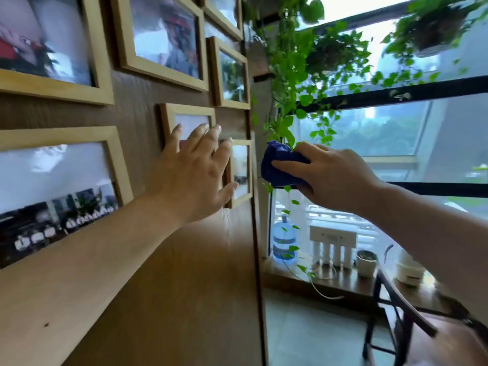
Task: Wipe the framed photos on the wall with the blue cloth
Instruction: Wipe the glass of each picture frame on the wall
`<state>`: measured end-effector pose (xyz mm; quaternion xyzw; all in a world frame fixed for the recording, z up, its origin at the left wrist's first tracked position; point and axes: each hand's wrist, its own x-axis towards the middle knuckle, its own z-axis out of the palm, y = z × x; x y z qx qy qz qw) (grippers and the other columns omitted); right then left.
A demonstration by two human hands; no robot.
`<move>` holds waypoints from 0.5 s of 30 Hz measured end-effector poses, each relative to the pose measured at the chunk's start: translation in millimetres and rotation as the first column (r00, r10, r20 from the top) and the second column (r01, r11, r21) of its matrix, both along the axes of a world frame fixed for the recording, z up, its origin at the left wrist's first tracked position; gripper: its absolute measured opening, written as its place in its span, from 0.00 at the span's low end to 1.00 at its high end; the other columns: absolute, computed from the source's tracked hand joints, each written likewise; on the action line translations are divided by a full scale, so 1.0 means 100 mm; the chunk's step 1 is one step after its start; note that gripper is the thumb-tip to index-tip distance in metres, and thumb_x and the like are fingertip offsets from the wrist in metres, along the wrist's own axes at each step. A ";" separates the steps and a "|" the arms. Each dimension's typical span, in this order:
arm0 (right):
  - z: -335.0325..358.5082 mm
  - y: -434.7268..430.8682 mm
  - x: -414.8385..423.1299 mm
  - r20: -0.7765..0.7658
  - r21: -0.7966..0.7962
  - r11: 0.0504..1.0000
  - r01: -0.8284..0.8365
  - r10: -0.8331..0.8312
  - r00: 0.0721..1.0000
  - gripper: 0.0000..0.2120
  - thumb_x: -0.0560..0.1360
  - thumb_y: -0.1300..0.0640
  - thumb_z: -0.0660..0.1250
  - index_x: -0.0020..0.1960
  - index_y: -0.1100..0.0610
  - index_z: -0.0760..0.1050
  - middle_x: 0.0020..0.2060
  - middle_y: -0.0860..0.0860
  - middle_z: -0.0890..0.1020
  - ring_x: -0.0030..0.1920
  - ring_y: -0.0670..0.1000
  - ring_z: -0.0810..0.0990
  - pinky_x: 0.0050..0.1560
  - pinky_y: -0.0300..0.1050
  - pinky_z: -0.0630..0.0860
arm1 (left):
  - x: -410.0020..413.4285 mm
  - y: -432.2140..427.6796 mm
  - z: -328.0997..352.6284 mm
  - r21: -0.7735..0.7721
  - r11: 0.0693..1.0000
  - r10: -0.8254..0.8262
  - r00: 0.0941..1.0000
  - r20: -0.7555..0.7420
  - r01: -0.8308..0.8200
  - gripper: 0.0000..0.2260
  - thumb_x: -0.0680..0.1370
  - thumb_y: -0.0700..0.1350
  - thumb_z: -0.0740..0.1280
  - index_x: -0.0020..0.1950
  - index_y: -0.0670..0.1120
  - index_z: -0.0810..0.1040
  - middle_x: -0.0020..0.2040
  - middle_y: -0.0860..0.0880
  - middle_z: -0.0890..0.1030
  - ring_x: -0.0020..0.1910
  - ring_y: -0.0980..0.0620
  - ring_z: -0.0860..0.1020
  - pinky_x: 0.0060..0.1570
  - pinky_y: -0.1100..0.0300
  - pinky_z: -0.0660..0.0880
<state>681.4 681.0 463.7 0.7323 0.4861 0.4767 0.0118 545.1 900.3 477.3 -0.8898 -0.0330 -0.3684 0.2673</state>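
Several light wooden framed photos hang on a brown wall at the left. My left hand (194, 170) is spread open over a small frame (169, 114) and partly hides it; its thumb lies by another small frame (241, 171) near the wall's edge. My right hand (330, 175) grips a bunched blue cloth (277, 162), held in the air just right of the wall's edge, apart from the frames. A large frame (60, 136) hangs lower left, another large frame (124, 35) sits upper middle.
Trailing green plants (298, 67) hang by the window right of the wall. On the sill below stand a water bottle (284, 241), a white filter unit (332, 244) and a small pot (366, 262). A dark table and chair frame (390, 313) stand at lower right.
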 end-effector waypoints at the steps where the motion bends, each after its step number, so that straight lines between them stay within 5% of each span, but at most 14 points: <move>1: -0.06 -0.12 -0.06 -0.009 -0.004 1.000 0.009 -0.009 1.000 0.23 0.70 0.58 0.69 0.65 0.50 0.74 0.47 0.58 0.77 0.42 0.61 0.78 0.28 0.49 0.72 | -0.04 -0.10 -0.06 -0.002 1.000 -0.026 1.000 -0.006 0.026 0.33 0.75 0.62 0.57 0.73 0.42 0.63 0.74 0.37 0.65 0.74 0.39 0.61 0.71 0.35 0.56; 10: -0.92 -1.58 -0.79 -0.167 -0.087 0.980 0.181 -0.194 0.967 0.25 0.68 0.56 0.70 0.65 0.48 0.74 0.46 0.55 0.78 0.42 0.59 0.78 0.27 0.48 0.73 | -0.51 -1.32 -0.90 -0.072 0.977 -0.209 0.963 -0.170 0.199 0.33 0.74 0.62 0.60 0.72 0.41 0.66 0.72 0.37 0.68 0.72 0.38 0.65 0.70 0.36 0.60; 15: -1.23 -2.16 -1.34 -0.212 -0.147 0.942 0.302 -0.329 0.920 0.31 0.70 0.53 0.68 0.71 0.50 0.65 0.50 0.53 0.77 0.46 0.58 0.78 0.29 0.47 0.71 | -0.84 -1.87 -1.23 -0.089 0.949 -0.315 0.922 -0.227 0.302 0.33 0.72 0.60 0.65 0.70 0.41 0.70 0.70 0.38 0.72 0.70 0.38 0.69 0.67 0.37 0.64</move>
